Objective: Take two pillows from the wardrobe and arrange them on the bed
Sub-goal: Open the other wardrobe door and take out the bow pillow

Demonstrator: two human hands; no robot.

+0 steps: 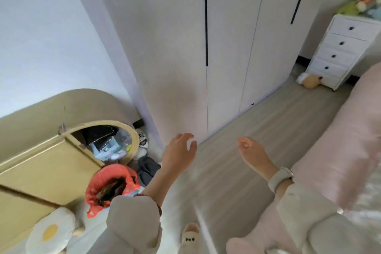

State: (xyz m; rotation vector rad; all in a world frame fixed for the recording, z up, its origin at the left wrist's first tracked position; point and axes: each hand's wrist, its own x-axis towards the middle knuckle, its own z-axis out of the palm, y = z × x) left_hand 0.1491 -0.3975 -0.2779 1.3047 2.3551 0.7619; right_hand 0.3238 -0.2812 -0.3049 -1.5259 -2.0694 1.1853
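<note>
The white wardrobe (185, 47) fills the middle of the head view, its doors shut, with thin black handle strips. No pillow is visible. My left hand (179, 154) is raised low in front of the wardrobe's left door, fingers spread and holding nothing. My right hand (253, 154) is beside it over the floor, fingers loosely curled and empty, a pale watch on the wrist. The bed (340, 146) with pink bedding runs along the right edge, close to my right arm.
A yellow wooden cabinet (41, 171) with an oval opening stands at left, with an orange-lined bin (111, 185), shoes and a fried-egg cushion (51, 231) around it. A white drawer chest (342, 51) stands far right. Grey plank floor (268, 130) runs between wardrobe and bed.
</note>
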